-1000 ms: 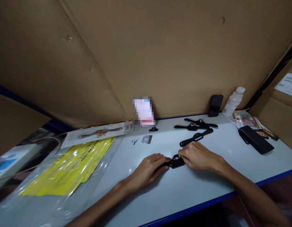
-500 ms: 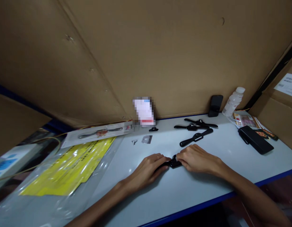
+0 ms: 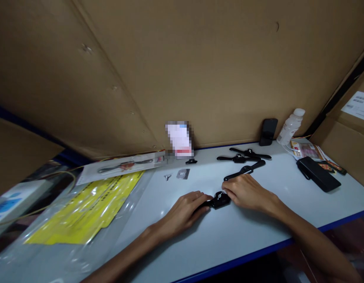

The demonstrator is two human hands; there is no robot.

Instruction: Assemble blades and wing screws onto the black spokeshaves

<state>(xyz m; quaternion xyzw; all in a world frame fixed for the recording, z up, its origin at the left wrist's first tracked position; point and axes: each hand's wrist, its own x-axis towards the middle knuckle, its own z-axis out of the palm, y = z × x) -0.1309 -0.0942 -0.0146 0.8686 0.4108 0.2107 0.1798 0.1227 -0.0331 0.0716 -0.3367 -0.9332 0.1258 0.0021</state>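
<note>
My left hand (image 3: 191,207) is closed around one handle of a black spokeshave (image 3: 221,200), holding it low over the tabletop. The tool's middle body shows uncovered, with a small shiny spot on it. Just beyond the body's right end is my right hand (image 3: 244,192), its fingers curled in a pinch; what they hold, if anything, is hidden. Past the hands lie a flat metal blade (image 3: 183,173), a silver wing screw (image 3: 167,177) and a small black part (image 3: 191,161). Another spokeshave (image 3: 246,169) lies behind my right hand, partly covered by it.
Two more black spokeshaves (image 3: 238,158) lie near the cardboard wall (image 3: 217,70). On the right are a phone (image 3: 268,132), a plastic bottle (image 3: 291,127) and a black case (image 3: 319,174). On the left, clear plastic covers a yellow sheet (image 3: 87,212), beside a packaged tool (image 3: 124,166).
My right hand has shifted slightly up and right, off the spokeshave's body, uncovering more of it. My left hand and the loose parts have stayed put.
</note>
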